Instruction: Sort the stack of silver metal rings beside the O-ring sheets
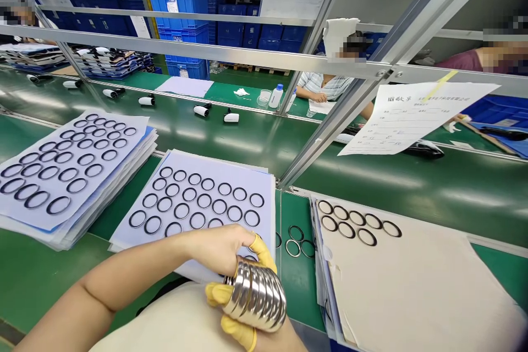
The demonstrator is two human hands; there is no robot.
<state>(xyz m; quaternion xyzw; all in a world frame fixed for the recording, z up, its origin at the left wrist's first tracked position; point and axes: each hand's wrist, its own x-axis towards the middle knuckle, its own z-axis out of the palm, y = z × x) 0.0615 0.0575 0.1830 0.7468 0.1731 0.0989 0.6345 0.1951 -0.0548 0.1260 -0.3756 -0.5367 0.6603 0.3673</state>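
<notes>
A row of several shiny metal rings [258,297] is held together in front of my body. My left hand [225,247] reaches across from the left, a yellow-covered finger over the top of the rings. Below and around them is my right hand [243,333], its yellow-covered fingers curled against the ring row; part of it is hidden behind the rings. Just beyond, dark-edged rings lie in rows on a white sheet [247,173]. A few loose rings [293,248] rest on the green bench to the right of that sheet.
On the left, a stack of sheets [124,168] carries more rings. A pale board stack [412,286] at right bears several rings at its far corner. Metal frame bars and a hanging paper [416,118] cross the view. White-and-black parts [201,110] sit on the green conveyor; co-workers sit beyond.
</notes>
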